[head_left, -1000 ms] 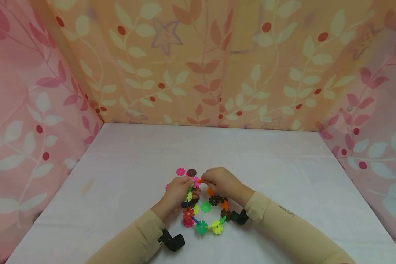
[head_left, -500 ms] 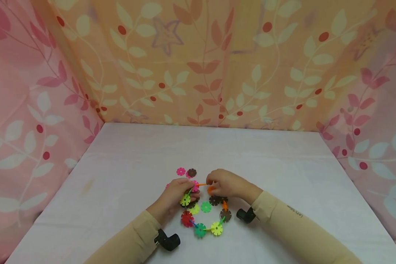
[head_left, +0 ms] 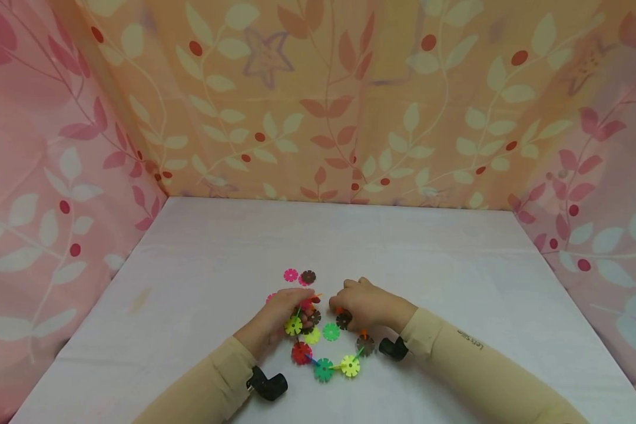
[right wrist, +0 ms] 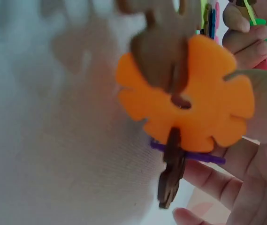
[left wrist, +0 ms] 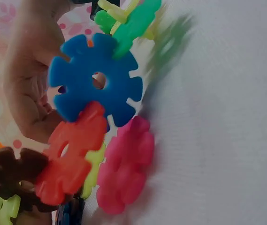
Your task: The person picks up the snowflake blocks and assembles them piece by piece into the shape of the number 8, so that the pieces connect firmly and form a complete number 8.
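Note:
A linked chain of coloured slotted discs curves between the hands in the head view, with a red disc (head_left: pixel 301 353), a green disc (head_left: pixel 323 369) and a yellow disc (head_left: pixel 350 366) along its near side. My left hand (head_left: pixel 275 312) pinches its left end at a pink disc (head_left: pixel 306 304), an orange disc sticking out edge-on. At the right end, my right hand (head_left: pixel 373 304) curls over the chain beside a dark brown disc (head_left: pixel 343 320); its fingertips are partly hidden. The right wrist view shows an orange disc (right wrist: pixel 208 108) joined to brown ones, near that hand's fingers.
A loose light green disc (head_left: pixel 331 332) lies inside the curve. Beyond my left hand are a pink disc (head_left: pixel 290 275) and a brown disc (head_left: pixel 308 276) on the white table (head_left: pixel 403 247). Patterned cloth (head_left: pixel 328 100) rises behind and at both sides.
My right hand has let go of the orange disc at the left end and moved right and down to the chain's other end. My left hand has shifted slightly, the orange disc staying with it.

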`<state>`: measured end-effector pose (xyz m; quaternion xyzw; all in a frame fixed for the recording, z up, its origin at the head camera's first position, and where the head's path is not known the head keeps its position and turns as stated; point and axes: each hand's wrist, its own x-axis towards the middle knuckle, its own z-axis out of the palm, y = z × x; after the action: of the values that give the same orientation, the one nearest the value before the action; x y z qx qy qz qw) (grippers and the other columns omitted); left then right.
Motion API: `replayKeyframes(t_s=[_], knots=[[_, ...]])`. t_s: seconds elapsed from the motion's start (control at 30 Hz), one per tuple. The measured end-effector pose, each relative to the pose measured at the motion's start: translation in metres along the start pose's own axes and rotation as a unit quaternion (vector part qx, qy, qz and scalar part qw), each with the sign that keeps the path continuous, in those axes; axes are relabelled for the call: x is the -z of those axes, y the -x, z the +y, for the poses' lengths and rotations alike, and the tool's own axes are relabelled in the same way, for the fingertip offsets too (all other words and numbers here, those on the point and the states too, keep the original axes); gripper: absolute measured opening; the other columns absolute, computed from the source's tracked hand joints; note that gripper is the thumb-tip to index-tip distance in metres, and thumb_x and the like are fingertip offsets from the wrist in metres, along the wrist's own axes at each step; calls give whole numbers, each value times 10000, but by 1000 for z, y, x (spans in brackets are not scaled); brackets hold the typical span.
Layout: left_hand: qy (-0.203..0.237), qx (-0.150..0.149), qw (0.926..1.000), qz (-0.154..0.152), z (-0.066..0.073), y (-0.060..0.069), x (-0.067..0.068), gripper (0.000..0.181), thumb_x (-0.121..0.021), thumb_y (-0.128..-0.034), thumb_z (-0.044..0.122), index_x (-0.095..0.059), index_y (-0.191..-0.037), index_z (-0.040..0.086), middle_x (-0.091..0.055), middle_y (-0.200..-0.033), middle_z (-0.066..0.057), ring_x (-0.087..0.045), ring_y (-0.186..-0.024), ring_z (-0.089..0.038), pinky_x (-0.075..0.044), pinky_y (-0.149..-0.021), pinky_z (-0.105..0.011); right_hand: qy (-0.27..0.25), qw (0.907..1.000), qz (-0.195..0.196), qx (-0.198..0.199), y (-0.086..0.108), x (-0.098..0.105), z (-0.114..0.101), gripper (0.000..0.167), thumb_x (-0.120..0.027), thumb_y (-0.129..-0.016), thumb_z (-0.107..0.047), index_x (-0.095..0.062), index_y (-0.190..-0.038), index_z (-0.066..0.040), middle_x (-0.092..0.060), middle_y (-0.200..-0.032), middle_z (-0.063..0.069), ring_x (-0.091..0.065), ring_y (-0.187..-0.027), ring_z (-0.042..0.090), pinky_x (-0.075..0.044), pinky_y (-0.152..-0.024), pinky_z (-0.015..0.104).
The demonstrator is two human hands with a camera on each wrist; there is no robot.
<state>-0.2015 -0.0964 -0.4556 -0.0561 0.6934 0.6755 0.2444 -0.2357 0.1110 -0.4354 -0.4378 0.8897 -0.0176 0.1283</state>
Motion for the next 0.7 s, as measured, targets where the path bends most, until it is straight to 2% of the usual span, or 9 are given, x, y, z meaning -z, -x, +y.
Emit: replayKeyframes(t_s=[0.1, 0.23, 0.33, 0.43, 0.53, 0.7], knots=[[-80, 157, 9998, 35, 1, -1, 0, 513, -534, -851, 493, -577, -927, -13, -550, -621, -31, -578, -558, -149, -492, -690, -281, 232, 9996, 74, 116, 1, -1, 0, 253, -755, -713, -213, -613, -921, -238, -541, -813, -146, -406, -778, 98, -302, -635, 261], [-349, 87, 9993, 74, 0, -3, 1, 517, -576, -827, 496, -593, -1011, 13, -563, -678, -42, -571, -622, -165, -466, -720, -300, 217, 9996, 116, 127, 3, -1, 1, 254, -757, -699, -184, -561, -855, -223, -456, -739, -129, -398, -755, 98, -306, -627, 256], [-597, -93, 9982, 27, 0, -3, 2, 502, -615, -820, 466, -603, -1008, 1, -565, -672, -44, -569, -638, -168, -456, -701, -292, -284, 9996, 34, -12, 4, 1, 2, 256, -746, -708, -143, -549, -852, -220, -467, -712, -128, -404, -732, 93, -308, -644, 268], [-725, -240, 9971, -58, 1, -3, 1, 472, -627, -832, 424, -599, -954, -31, -553, -627, -41, -565, -617, -168, -458, -675, -282, -1159, 9932, 84, -117, 4, 4, 5, 201, -726, -734, -105, -609, -859, -211, -530, -726, -128, -449, -722, 72, -359, -672, 263], [-765, -341, 9964, -129, 1, -4, 1, 470, -624, -835, 424, -620, -969, -26, -555, -641, -35, -559, -617, -155, -465, -666, -269, -2163, 9754, 314, -294, 2, 9, 9, 101, -703, -778, -112, -666, -816, -198, -594, -744, -118, -504, -701, 56, -432, -653, 240], [-469, -390, 9978, -247, 0, -5, -1, 499, -612, -838, 431, -628, -1026, -31, -599, -747, -63, -581, -646, -146, -513, -671, -262, -3513, 9280, 1005, -729, -3, 15, 11, 89, -622, -868, -152, -640, -781, -157, -620, -729, -29, -517, -632, 120, -454, -576, 257]])
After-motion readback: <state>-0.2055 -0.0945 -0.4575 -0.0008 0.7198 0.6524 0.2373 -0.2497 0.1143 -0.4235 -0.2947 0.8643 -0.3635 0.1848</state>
